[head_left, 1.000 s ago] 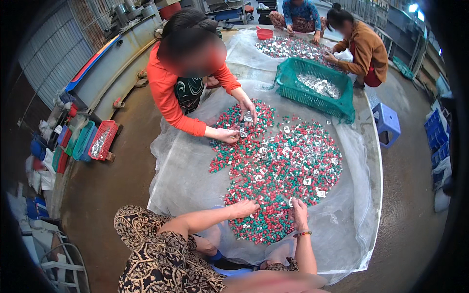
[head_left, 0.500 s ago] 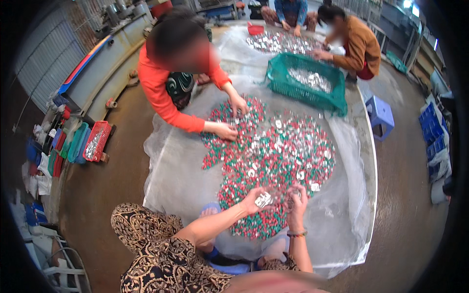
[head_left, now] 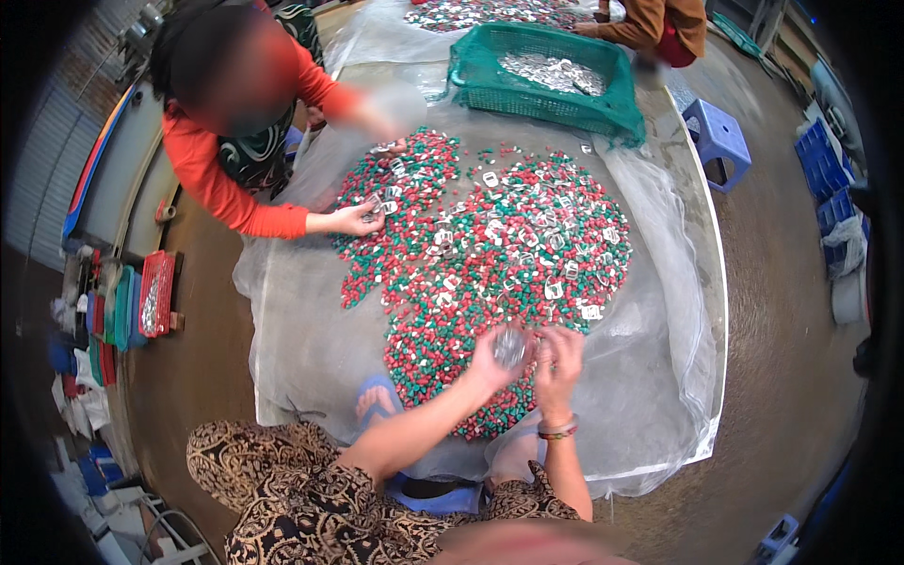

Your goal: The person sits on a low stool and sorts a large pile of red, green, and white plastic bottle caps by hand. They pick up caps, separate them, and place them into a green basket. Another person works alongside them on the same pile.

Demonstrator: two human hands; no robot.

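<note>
A wide heap of small red, green and white plastic pieces (head_left: 490, 245) lies on a translucent mesh sheet (head_left: 301, 320) spread on the floor. My left hand (head_left: 494, 356) is cupped at the heap's near edge and holds a small bunch of shiny metal pieces (head_left: 510, 345). My right hand (head_left: 560, 353), with a bracelet at the wrist, is right beside it, fingers bent toward the same bunch. Flat metal tabs are scattered through the heap.
A person in an orange top (head_left: 226, 122) squats across the heap, one hand (head_left: 356, 219) in the pieces. A green basket (head_left: 537, 94) with metal pieces stands at the far edge. A blue stool (head_left: 718, 141) is at right, red and green trays (head_left: 151, 297) at left.
My hands have come together at the near edge of the heap, and the left now holds metal pieces. The view has tilted lower and closer to the heap.
</note>
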